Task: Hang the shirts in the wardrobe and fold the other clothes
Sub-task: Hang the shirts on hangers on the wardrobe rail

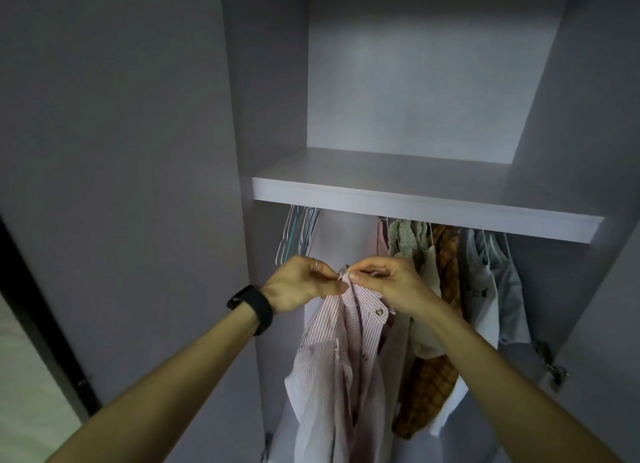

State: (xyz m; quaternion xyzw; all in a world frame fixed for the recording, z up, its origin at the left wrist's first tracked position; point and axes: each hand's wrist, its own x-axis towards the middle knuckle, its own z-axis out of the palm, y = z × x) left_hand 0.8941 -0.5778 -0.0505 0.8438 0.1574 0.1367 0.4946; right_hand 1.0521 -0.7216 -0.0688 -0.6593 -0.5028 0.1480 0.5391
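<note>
My left hand [294, 286] and right hand [394, 286] pinch the pink-striped button shirt [329, 376] at its collar; it hangs straight down from my grip, below the white wardrobe shelf [415, 202].

Had a little open room just above the left hand [298, 282] and the right hand [391, 286]. Was stopped higher up by the shelf [415, 199]. Met empty hangers [294, 234] up and left of the left hand, then the side wall [242, 116]. Was crowded right of the right hand by hung clothes [446, 272]. Was filled below both hands by the striped shirt [332, 358] pinched in them.
</note>
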